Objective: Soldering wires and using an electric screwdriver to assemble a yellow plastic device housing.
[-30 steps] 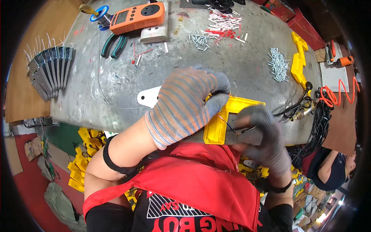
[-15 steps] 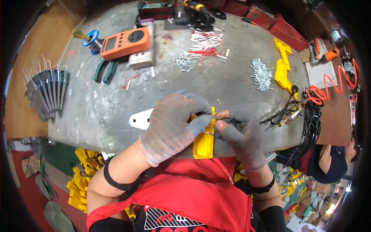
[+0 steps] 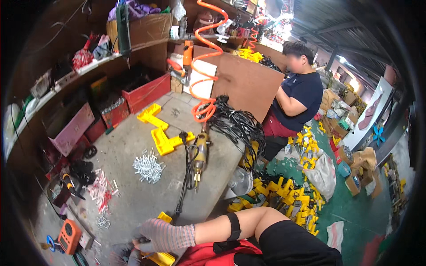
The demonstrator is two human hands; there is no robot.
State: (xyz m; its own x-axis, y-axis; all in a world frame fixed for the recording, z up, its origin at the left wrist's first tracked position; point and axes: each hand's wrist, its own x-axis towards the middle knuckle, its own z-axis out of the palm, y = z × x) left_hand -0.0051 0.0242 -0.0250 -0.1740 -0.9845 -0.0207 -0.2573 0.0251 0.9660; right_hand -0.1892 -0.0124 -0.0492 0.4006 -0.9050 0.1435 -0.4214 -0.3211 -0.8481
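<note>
Grey concrete tabletop [image 3: 133,195] runs from the lower left of the frame up toward the middle, backed by wooden shelves and red bins along the upper left. At the bottom edge, left of centre, the right hand [image 3: 165,236] in a striped glove has its grip clamped on a yellow part [image 3: 160,257]; the part's long axis seems to run from upper right to lower left, one end showing above the glove and the other below it, though most of it is covered. The left hand [image 3: 120,256], in a grey glove, sits just beside it at the lower left, partly cut off by the frame, so I cannot tell how its grip stands. Both hands hang at the near edge of the tabletop, with bare surface just above them. A black cable [image 3: 184,186] runs up from beside the part to a powered screwdriver [image 3: 199,155] lying lengthwise in the middle, under an orange coiled hose [image 3: 205,75]. Left of that lies a screw pile [image 3: 148,166], and above it yellow pieces [image 3: 162,133]. An orange meter [image 3: 69,236] sits at the lower left, near the hands. Right of the tabletop edge, yellow parts [image 3: 284,195] crowd the green floor, and another person [image 3: 295,93] sits at the upper right.
</note>
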